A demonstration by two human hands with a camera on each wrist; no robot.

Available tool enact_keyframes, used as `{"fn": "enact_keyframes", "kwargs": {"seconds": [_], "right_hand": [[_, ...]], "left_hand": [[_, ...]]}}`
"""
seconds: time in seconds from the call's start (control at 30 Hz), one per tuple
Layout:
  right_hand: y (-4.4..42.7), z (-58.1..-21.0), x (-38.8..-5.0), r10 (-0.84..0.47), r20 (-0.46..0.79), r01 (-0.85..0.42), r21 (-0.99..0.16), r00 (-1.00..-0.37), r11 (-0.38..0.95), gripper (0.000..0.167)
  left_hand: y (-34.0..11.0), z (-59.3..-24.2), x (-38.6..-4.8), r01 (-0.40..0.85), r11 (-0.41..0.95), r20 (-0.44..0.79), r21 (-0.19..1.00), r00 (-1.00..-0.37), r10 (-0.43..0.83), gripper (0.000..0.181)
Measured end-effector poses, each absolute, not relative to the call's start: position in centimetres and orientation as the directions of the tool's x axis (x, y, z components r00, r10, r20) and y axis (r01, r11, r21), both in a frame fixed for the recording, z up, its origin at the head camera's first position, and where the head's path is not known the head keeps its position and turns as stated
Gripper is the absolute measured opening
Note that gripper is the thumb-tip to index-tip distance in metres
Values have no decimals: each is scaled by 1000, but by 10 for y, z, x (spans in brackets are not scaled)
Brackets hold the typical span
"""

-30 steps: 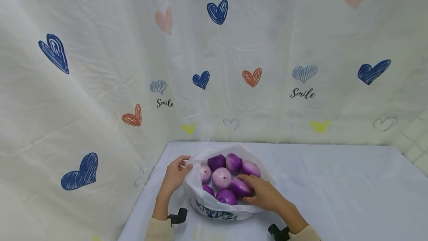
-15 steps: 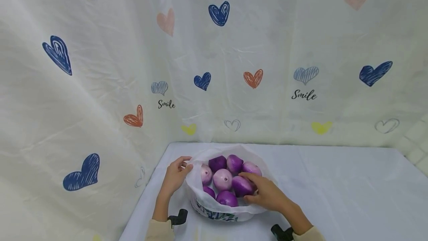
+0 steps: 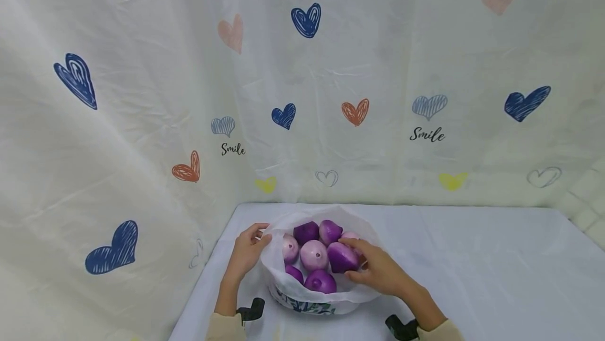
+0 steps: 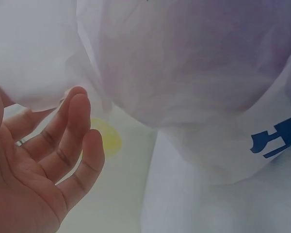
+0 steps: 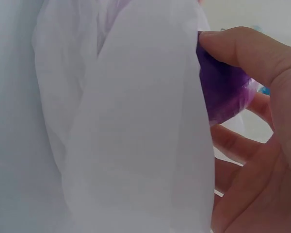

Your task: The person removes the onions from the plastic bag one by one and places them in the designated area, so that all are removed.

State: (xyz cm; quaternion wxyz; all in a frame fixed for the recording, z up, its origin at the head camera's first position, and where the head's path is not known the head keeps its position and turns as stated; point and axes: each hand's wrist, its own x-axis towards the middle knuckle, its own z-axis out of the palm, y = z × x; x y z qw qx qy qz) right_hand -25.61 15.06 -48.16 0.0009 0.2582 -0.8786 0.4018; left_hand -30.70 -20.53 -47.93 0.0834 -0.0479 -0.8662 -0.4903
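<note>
A white plastic bag (image 3: 331, 304) stands with its mouth wide, several onions inside. My left hand (image 3: 247, 249) pinches the bag's left rim between thumb and fingers; in the left wrist view that hand's (image 4: 43, 160) other fingers are bent beside the bag wall. My right hand (image 3: 378, 270) reaches over the right rim and holds a dark purple onion (image 3: 342, 257) between thumb and fingers. The same purple onion (image 5: 223, 87) shows partly behind the bag's edge in the right wrist view. A pale onion (image 3: 314, 255) lies left of it, and another purple onion (image 3: 321, 281) is in front.
The bag stands on a table with a white cloth (image 3: 472, 267), which stretches off to the right. Behind and to the left hangs a pale curtain (image 3: 387, 57) printed with hearts. Black wrist mounts (image 3: 402, 328) sit below the hands.
My right hand has lifted the purple onion slightly and turned it, so its pointed end faces more to the front. The left hand has stayed at the bag's rim.
</note>
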Motion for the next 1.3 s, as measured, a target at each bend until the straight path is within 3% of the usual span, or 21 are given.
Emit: {"fn": "enact_keyframes", "kwargs": {"seconds": [0.63, 1.0, 1.3], "right_hand": [[167, -468, -257, -337, 293, -431, -764, -895, 480, 73], [182, -467, -259, -264, 400, -477, -779, -878, 406, 73], [193, -460, -262, -208, 450, -494, -759, -869, 423, 71]], "left_hand": [[-207, -478, -306, 175, 503, 205, 847, -979, -4, 27], [-207, -480, -307, 174, 498, 203, 850, -979, -5, 25], [-208, -479, -308, 177, 490, 202, 854, -979, 2, 26]]}}
